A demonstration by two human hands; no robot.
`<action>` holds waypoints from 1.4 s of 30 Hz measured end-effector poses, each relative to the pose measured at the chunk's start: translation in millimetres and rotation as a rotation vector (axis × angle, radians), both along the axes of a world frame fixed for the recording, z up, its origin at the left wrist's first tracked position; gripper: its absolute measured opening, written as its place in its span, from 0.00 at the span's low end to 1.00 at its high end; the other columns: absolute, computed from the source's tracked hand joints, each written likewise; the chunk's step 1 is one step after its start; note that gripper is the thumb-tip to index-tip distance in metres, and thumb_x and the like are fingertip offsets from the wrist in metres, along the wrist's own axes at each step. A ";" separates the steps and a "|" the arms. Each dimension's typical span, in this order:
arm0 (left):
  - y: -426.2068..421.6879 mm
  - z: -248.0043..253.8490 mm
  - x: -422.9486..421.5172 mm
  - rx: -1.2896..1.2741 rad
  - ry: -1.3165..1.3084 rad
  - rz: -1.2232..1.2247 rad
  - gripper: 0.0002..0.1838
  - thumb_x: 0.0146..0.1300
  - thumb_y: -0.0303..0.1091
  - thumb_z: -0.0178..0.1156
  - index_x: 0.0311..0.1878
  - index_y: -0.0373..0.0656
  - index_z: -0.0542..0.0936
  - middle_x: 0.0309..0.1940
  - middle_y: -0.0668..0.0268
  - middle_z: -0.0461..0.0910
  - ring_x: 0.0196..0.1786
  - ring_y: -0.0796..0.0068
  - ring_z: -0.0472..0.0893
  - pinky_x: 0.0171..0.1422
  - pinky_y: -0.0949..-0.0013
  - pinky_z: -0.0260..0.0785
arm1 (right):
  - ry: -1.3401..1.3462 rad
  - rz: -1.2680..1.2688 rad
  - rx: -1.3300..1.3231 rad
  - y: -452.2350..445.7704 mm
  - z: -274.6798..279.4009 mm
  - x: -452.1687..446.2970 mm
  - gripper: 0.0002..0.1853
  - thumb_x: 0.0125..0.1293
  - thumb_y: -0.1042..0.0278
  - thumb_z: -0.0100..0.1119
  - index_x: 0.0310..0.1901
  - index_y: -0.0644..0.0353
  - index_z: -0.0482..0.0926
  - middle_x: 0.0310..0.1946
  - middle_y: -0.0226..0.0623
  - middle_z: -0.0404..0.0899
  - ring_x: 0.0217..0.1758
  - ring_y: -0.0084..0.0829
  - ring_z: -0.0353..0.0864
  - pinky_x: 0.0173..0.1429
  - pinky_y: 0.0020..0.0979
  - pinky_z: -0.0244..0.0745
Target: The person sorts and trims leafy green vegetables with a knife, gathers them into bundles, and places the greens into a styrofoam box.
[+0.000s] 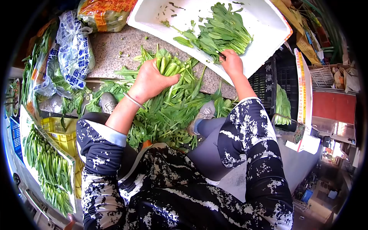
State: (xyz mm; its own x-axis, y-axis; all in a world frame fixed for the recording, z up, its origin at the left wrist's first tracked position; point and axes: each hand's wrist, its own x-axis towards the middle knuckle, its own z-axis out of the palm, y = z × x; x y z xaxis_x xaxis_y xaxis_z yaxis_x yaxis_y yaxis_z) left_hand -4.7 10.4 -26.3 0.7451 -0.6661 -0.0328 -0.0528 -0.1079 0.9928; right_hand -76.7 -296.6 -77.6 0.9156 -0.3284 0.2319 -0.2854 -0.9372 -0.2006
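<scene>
My left hand [150, 79], with a bracelet at the wrist, is closed round a bunch of leafy green stems [168, 66], their cut ends pointing up. At the near edge of a white foam box [264, 46], the fingers of my right hand [232, 64] are pinched on a small dark tool [222, 56]; its blade or tip cannot be made out. Inside the box lies a neat bundle of greens [226, 32], just beyond my right hand. A big heap of loose leafy greens [165, 111] covers the ground between my shoes, below my left hand.
A stone ledge [111, 50] runs behind the heap, with plastic bags of vegetables [74, 50] on its left. At left, a foam tray [73, 168] of bundled greens rests by a yellow crate [63, 136]. A black crate [264, 82] with greens stands at right.
</scene>
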 end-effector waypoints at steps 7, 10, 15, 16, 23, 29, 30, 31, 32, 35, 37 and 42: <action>0.6 -1.0 1.4 0.019 -0.012 -0.016 0.11 0.46 0.28 0.66 0.34 0.36 0.78 0.27 0.71 0.79 0.29 0.85 0.75 0.37 0.77 0.70 | 0.293 0.073 0.141 1.4 -4.3 5.1 0.13 0.52 0.70 0.60 0.42 0.53 0.80 0.37 0.43 0.77 0.43 0.44 0.76 0.47 0.38 0.71; -1.0 2.6 0.4 0.012 -0.020 -0.011 0.11 0.46 0.29 0.66 0.33 0.37 0.78 0.25 0.70 0.79 0.28 0.85 0.75 0.36 0.76 0.70 | 0.263 0.124 0.238 4.8 -5.9 4.4 0.14 0.54 0.68 0.59 0.44 0.52 0.80 0.37 0.43 0.76 0.43 0.44 0.76 0.48 0.38 0.70; -1.9 6.1 -2.9 0.027 -0.038 -0.014 0.10 0.45 0.30 0.65 0.31 0.37 0.77 0.23 0.69 0.79 0.27 0.84 0.75 0.36 0.75 0.71 | 0.312 0.114 0.140 17.7 0.7 7.8 0.12 0.54 0.65 0.61 0.42 0.53 0.80 0.38 0.42 0.74 0.43 0.41 0.76 0.47 0.36 0.71; -3.0 3.7 -2.1 0.007 -0.081 -0.016 0.10 0.45 0.29 0.64 0.31 0.37 0.77 0.22 0.69 0.78 0.26 0.83 0.75 0.35 0.75 0.71 | 0.223 0.053 0.159 21.4 9.1 10.2 0.13 0.53 0.64 0.62 0.41 0.53 0.80 0.37 0.42 0.75 0.40 0.41 0.76 0.45 0.36 0.71; -0.6 7.4 -7.3 -0.104 -0.243 -0.103 0.16 0.41 0.24 0.65 0.38 0.35 0.77 0.58 0.58 0.70 0.53 0.77 0.73 0.56 0.72 0.65 | 0.131 0.259 0.634 123.7 107.9 -3.8 0.09 0.54 0.73 0.61 0.38 0.61 0.80 0.30 0.37 0.77 0.30 0.26 0.75 0.36 0.27 0.71; 3.8 23.8 -15.0 -0.070 0.253 -0.268 0.16 0.42 0.25 0.67 0.37 0.37 0.75 0.38 0.67 0.79 0.37 0.83 0.76 0.45 0.77 0.70 | -0.015 0.189 0.938 149.8 112.1 -35.8 0.08 0.56 0.75 0.59 0.39 0.62 0.80 0.32 0.36 0.79 0.30 0.20 0.73 0.33 0.24 0.69; 3.4 24.2 -16.2 -0.131 0.289 -0.257 0.17 0.43 0.26 0.68 0.39 0.38 0.75 0.31 0.73 0.78 0.34 0.85 0.76 0.43 0.77 0.70 | -0.024 0.136 1.015 150.3 113.2 -37.6 0.08 0.58 0.73 0.59 0.40 0.61 0.80 0.32 0.34 0.80 0.29 0.18 0.73 0.32 0.23 0.68; 3.8 25.9 -15.7 -0.125 0.288 -0.260 0.17 0.43 0.26 0.68 0.39 0.38 0.75 0.31 0.73 0.78 0.34 0.85 0.76 0.43 0.77 0.70 | -0.034 0.080 1.094 151.3 114.3 -39.1 0.09 0.59 0.71 0.58 0.41 0.61 0.80 0.32 0.32 0.80 0.28 0.17 0.72 0.30 0.22 0.68; 5.0 28.8 -14.0 -0.098 0.233 -0.242 0.18 0.43 0.25 0.67 0.40 0.38 0.75 0.32 0.72 0.78 0.35 0.84 0.76 0.43 0.77 0.70 | -0.024 -0.023 1.156 151.0 118.3 -37.2 0.11 0.63 0.65 0.56 0.44 0.60 0.80 0.32 0.31 0.81 0.25 0.14 0.71 0.28 0.18 0.65; 9.0 20.4 -12.3 -0.068 0.170 -0.201 0.20 0.43 0.25 0.68 0.42 0.37 0.74 0.34 0.69 0.79 0.36 0.83 0.76 0.44 0.76 0.70 | -0.106 -0.001 1.129 142.2 116.9 -37.1 0.19 0.66 0.52 0.50 0.45 0.59 0.80 0.20 0.24 0.73 0.20 0.14 0.65 0.25 0.17 0.59; 7.7 20.0 -13.7 -0.175 0.130 -0.115 0.15 0.42 0.30 0.69 0.33 0.39 0.76 0.26 0.73 0.78 0.30 0.87 0.74 0.37 0.78 0.69 | -0.071 0.128 1.124 144.3 120.9 -40.4 0.24 0.67 0.48 0.46 0.52 0.60 0.75 0.21 0.23 0.68 0.23 0.15 0.64 0.28 0.17 0.59; 12.9 26.5 -12.1 -0.111 0.133 -0.129 0.23 0.44 0.26 0.68 0.47 0.37 0.74 0.38 0.68 0.79 0.39 0.83 0.76 0.48 0.76 0.69 | 0.030 0.295 1.268 156.1 117.1 -42.9 0.29 0.67 0.53 0.48 0.63 0.63 0.61 0.30 0.25 0.68 0.33 0.15 0.65 0.38 0.17 0.62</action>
